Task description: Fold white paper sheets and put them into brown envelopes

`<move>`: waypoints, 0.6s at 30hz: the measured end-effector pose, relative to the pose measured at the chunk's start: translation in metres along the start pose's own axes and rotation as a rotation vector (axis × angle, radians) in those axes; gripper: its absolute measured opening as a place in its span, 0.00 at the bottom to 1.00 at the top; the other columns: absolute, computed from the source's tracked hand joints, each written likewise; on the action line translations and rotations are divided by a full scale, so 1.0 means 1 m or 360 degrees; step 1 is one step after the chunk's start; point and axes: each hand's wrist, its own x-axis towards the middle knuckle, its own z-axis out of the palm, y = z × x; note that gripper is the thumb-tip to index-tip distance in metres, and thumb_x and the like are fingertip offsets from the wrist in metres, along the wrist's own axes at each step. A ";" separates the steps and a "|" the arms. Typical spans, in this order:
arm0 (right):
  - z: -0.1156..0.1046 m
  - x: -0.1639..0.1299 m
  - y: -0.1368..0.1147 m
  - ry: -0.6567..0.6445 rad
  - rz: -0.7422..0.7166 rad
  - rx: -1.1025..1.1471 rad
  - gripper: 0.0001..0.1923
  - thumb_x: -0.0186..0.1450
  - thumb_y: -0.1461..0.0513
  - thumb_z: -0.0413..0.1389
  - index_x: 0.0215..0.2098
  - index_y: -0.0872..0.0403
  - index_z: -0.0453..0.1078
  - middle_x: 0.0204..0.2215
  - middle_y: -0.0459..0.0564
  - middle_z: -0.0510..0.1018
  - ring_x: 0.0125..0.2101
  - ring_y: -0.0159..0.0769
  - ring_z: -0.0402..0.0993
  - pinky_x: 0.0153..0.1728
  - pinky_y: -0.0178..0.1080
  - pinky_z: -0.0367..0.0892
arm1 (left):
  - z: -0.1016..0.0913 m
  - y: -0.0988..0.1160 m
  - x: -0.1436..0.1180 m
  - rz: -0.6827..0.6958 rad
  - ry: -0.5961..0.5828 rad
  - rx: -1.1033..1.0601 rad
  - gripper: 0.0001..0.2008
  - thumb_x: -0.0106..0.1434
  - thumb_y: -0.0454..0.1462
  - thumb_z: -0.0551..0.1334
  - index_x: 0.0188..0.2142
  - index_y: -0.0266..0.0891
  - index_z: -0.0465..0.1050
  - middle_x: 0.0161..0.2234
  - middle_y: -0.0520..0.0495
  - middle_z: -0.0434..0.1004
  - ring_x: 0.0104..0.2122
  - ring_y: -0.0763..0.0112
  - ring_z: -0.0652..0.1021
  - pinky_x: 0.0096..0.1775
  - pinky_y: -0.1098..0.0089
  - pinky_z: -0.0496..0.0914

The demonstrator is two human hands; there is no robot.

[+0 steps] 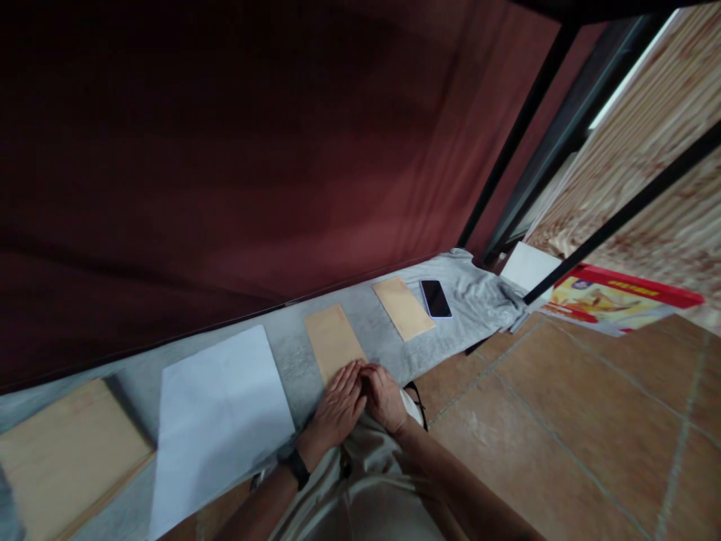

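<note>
Grey cloth (293,361) bears plain flat brown envelope (333,342) under both hands.

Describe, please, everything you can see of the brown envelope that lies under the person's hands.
The brown envelope is a plain, flat rectangle of what looks like kraft paper, with no writing or stamp that shows. It lies flat on the grey cloth, its long side running away from the person. The left hand rests on its near end, beside the right hand, so that end is hidden. A white sheet lies to its left and a second envelope to its right, both apart from it.
</note>
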 end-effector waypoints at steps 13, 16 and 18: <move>0.012 0.059 -0.008 -0.0526 -0.0255 -0.0191 0.19 0.77 0.59 0.46 0.62 0.52 0.69 0.62 0.54 0.73 0.65 0.37 0.64 0.68 0.48 0.59 | 0.011 0.019 -0.019 -0.0160 -0.0015 0.0205 0.17 0.74 0.41 0.54 0.52 0.36 0.77 0.53 0.36 0.81 0.59 0.54 0.75 0.63 0.49 0.64; 0.015 0.074 0.002 -0.0705 -0.0306 -0.0306 0.20 0.77 0.57 0.47 0.63 0.51 0.68 0.66 0.52 0.69 0.67 0.36 0.61 0.69 0.46 0.55 | 0.004 0.023 -0.014 -0.0220 -0.0021 0.0233 0.18 0.74 0.42 0.53 0.51 0.36 0.78 0.53 0.37 0.80 0.60 0.53 0.74 0.66 0.47 0.60; 0.017 0.087 0.010 -0.0765 -0.0295 -0.0361 0.21 0.78 0.57 0.46 0.65 0.50 0.67 0.68 0.50 0.67 0.68 0.34 0.59 0.69 0.45 0.54 | 0.002 0.025 -0.011 -0.0269 -0.0025 0.0272 0.21 0.73 0.43 0.53 0.56 0.34 0.74 0.57 0.36 0.78 0.62 0.53 0.71 0.67 0.47 0.57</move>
